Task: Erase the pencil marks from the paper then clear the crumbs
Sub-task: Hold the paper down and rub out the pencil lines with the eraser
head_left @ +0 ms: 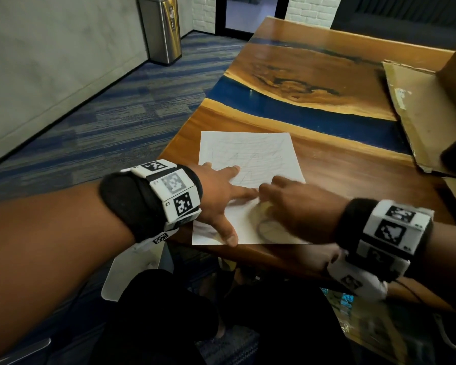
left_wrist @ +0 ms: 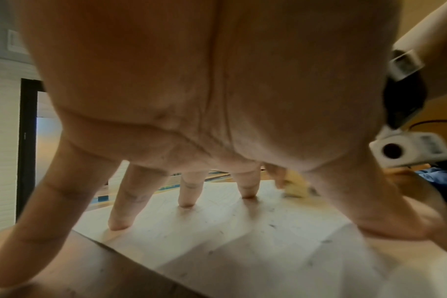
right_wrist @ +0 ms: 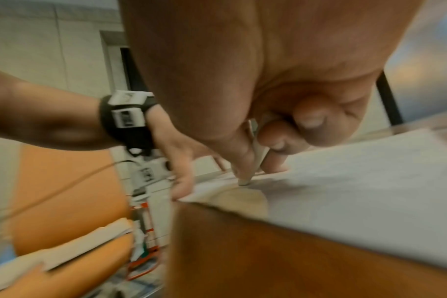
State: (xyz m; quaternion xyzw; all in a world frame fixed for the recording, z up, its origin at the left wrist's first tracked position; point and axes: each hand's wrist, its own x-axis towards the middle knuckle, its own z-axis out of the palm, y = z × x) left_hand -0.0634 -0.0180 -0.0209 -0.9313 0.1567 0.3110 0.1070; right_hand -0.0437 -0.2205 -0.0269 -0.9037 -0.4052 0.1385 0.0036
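Observation:
A white sheet of paper [head_left: 248, 148] lies near the front edge of the wooden table [head_left: 340, 175], with faint pencil marks [head_left: 250, 159] across its far half. My left hand [head_left: 219, 198] is spread flat on the sheet and presses it down with straight fingers [left_wrist: 186, 193]. My right hand [head_left: 287, 204] is blurred over the paper's near right part. It pinches a pale eraser [right_wrist: 259, 149] between thumb and fingers, its tip on the paper [right_wrist: 357, 181]. In the left wrist view the eraser [left_wrist: 296, 187] sits just past my thumb. Dark specks [left_wrist: 270, 223] dot the paper [left_wrist: 217, 242].
A flattened cardboard box [head_left: 419, 106] lies on the table's right side. The table's left edge runs close beside the paper, with blue carpet [head_left: 103, 122] below. A steel bin [head_left: 163, 27] stands by the far wall.

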